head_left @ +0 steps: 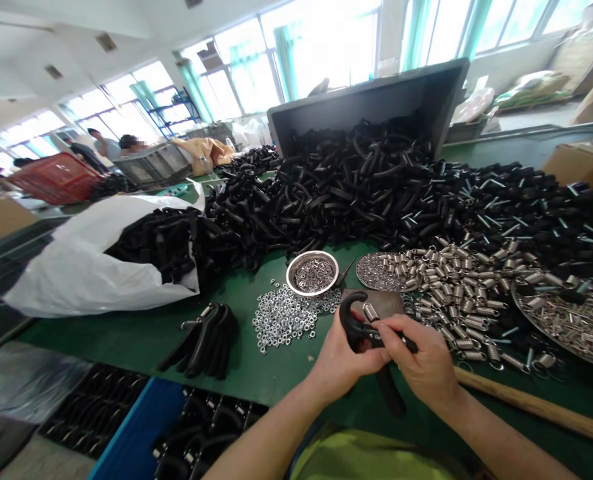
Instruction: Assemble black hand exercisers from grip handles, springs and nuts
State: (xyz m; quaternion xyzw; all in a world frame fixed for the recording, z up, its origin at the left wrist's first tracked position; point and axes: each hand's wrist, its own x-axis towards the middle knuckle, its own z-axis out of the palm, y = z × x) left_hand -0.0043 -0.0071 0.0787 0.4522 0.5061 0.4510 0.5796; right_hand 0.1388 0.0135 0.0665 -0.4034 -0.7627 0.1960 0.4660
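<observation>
My left hand [335,363] is closed around a black hook-shaped handle [347,313], whose curved end rises above the thumb. My right hand [424,360] pinches the same piece from the other side, fingers closed at its middle. A dark tip sticks out beneath the right fingers; whether it belongs to the handle or to a tool, I cannot tell. Just above the fingers shows a coil spring [370,312], near a flat metal plate [384,301]. Below my hands a long black grip [390,393] hangs down, partly hidden by them.
A steel bowl [290,283] of small rings stands beside loose nuts [281,320]. Springs [451,287] lie at right, near a tray of bolts [576,327] and a wooden stick [526,400]. Black handles [326,193] spill from a grey crate [366,100]. Finished-looking hand grippers [211,343] lie left.
</observation>
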